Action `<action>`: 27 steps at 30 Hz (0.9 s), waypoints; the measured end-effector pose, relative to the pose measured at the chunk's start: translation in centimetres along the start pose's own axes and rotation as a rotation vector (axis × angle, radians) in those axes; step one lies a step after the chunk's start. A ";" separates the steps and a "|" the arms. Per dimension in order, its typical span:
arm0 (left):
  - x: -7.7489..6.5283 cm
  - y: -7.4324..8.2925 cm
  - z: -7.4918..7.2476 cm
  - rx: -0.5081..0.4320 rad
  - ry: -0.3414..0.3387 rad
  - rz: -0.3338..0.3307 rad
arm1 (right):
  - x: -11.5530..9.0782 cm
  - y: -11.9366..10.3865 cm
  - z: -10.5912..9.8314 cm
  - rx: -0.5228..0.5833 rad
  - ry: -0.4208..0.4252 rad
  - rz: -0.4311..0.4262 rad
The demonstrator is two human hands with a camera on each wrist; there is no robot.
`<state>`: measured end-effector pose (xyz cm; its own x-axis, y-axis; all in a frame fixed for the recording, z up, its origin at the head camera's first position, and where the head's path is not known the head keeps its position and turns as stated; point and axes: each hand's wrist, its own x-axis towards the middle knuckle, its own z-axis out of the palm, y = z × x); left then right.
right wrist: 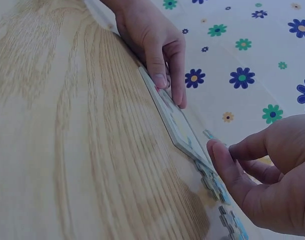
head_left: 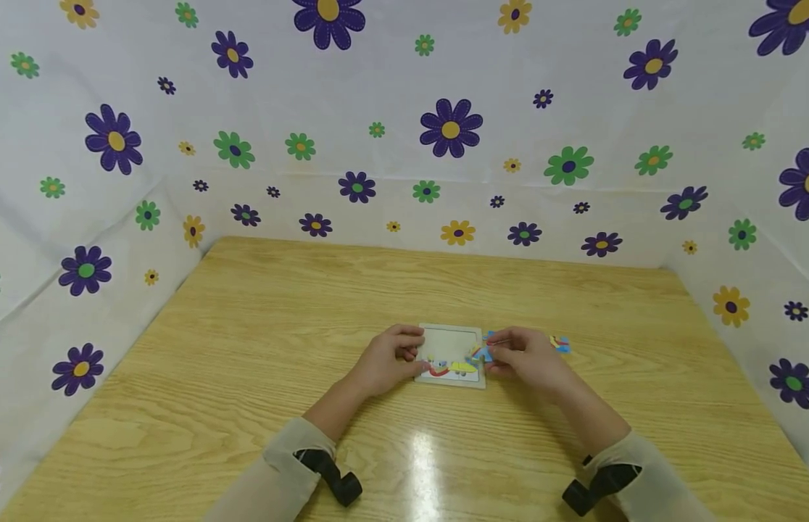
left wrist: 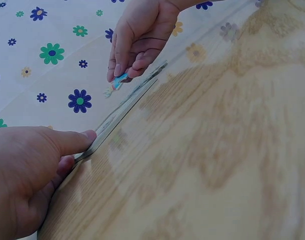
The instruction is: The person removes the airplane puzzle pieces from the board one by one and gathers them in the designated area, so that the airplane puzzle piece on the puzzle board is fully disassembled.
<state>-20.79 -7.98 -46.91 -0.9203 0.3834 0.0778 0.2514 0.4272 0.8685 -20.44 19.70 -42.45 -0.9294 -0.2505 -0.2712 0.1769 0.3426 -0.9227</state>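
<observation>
A small jigsaw puzzle board with a pale frame lies flat on the table. Fitted pieces with red and yellow print fill its lower part, and the upper part shows bare backing. My left hand grips the board's left edge, its thumb on top of the rim. Over the board's right edge, my right hand pinches a blue puzzle piece between thumb and fingertips; that piece is tilted and clear of the board in the left wrist view. The right fingers partly cover its print.
Loose puzzle pieces lie right of the board, some hidden behind my right hand; several interlocking edges show in the right wrist view. The wooden table meets a flower-printed cloth at the back and sides.
</observation>
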 end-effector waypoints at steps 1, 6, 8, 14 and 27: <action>0.0 0.0 0.0 0.000 0.000 -0.001 | 0.0 0.0 -0.1 -0.003 0.006 -0.003; 0.0 0.0 -0.1 -0.004 0.002 0.007 | -0.2 0.2 -0.8 -0.019 0.036 -0.024; 0.0 0.0 -0.1 -0.007 0.003 0.010 | -0.3 0.3 -1.1 -0.035 0.045 -0.021; 0.0 0.0 -0.1 -0.018 0.003 0.007 | -0.8 0.9 -2.3 -0.051 0.069 -0.013; 0.0 0.0 -0.2 0.008 0.005 0.018 | -2.2 2.6 -4.4 -0.037 0.079 0.002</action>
<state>-20.82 -8.15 -46.86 -0.9171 0.3868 0.0959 0.2702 0.4265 0.8632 -19.37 25.11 -43.02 -0.9520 -0.1781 -0.2491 0.1680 0.3765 -0.9111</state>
